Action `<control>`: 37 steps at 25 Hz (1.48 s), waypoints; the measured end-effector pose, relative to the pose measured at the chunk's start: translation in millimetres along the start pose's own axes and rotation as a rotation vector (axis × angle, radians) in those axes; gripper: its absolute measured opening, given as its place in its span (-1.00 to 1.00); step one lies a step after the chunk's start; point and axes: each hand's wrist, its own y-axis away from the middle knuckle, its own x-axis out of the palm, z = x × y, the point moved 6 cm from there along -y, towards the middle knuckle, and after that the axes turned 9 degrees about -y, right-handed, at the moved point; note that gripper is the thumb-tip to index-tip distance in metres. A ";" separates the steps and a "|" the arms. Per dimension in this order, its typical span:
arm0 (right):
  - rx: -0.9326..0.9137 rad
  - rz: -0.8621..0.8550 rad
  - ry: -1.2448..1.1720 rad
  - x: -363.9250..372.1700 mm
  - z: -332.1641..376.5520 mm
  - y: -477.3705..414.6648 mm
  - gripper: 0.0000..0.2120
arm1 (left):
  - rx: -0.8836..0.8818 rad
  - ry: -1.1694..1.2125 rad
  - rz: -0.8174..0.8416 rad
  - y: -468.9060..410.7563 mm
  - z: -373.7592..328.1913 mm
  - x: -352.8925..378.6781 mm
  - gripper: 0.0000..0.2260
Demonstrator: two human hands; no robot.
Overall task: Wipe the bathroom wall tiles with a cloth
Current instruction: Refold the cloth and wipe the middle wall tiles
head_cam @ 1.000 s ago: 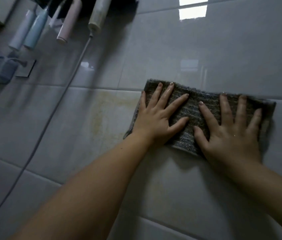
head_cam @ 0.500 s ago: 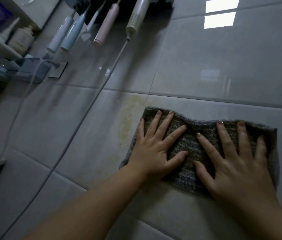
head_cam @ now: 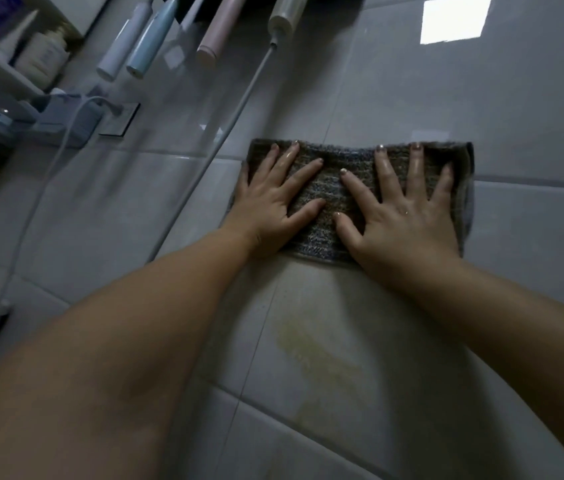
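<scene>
Both hands flat on the wall, fingers spread, nothing clenched: the left hand (head_cam: pixel 273 202) and the right hand (head_cam: pixel 401 216) press a folded grey cloth (head_cam: pixel 329 192) against the glossy tiles (head_cam: pixel 481 98). The cloth's far edge lies just past a grout line, roughly level with the wall socket (head_cam: pixel 119 119) off to the left. Compared with half a second ago the cloth has travelled up the wall: the yellowish stain (head_cam: pixel 322 362), which sat just left of the cloth then, now shows well below it, near the forearms. It looks fainter but is plainly not gone, so my reading is that this patch needs another pass, likely a downward stroke back over it. To the left a white cord (head_cam: pixel 225 133) hangs from one of several toothbrush-like handles (head_cam: pixel 149 39) mounted above, close beside the left hand's little finger; a sideways stroke could snag it. A shelf (head_cam: pixel 0 74) with bottles stands at far left, well apart from the work.
</scene>
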 end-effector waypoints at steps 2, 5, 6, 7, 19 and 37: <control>-0.019 -0.004 -0.001 4.1 9.3 7.3 -0.38 | -0.010 0.012 0.004 10.5 5.1 0.7 -0.37; -0.053 -0.020 -0.028 15.2 34.2 28.6 -0.38 | -0.010 -0.001 -0.001 39.9 18.7 2.8 -0.39; -0.064 -0.023 -0.038 19.5 44.8 38.0 -0.38 | -0.005 -0.003 -0.005 54.3 23.7 5.0 -0.40; -0.073 -0.017 -0.041 24.9 54.9 47.5 -0.38 | -0.003 -0.001 -0.011 69.3 28.7 7.5 -0.41; -0.202 -0.046 -0.121 59.7 103.0 160.4 -0.38 | -0.112 -0.010 -0.027 225.1 15.5 23.7 -0.42; -0.052 -0.206 -0.002 16.6 -27.7 237.2 -0.41 | 0.153 -0.017 -0.058 193.6 -137.5 5.3 -0.41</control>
